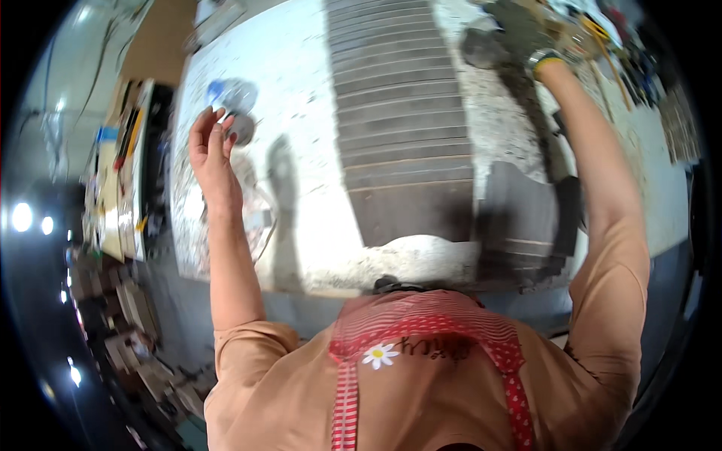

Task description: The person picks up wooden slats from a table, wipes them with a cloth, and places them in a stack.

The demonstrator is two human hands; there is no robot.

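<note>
My left hand point(213, 150) is raised over the left part of the white table, its fingers half curled and apart, with nothing seen between them. Close by its fingertips are a small round grey thing point(241, 130) and a clear plastic bottle point(239, 95) with a blue end. My right hand point(520, 31) reaches to the far right, in what looks like a grey glove with a yellowish cuff. Its fingers are smeared by motion, near a blurred, rounded grey object point(483, 48). Between the hands lies a long row of overlapping dark grey flat pieces point(406, 150).
More dark grey pieces point(515, 214) lie at the right near edge of the worn white table point(320, 259). Tools and small items point(602, 45) crowd the far right corner. A loose cord point(272, 225) rests below my left hand. Left of the table stands a cluttered shelf point(124, 177).
</note>
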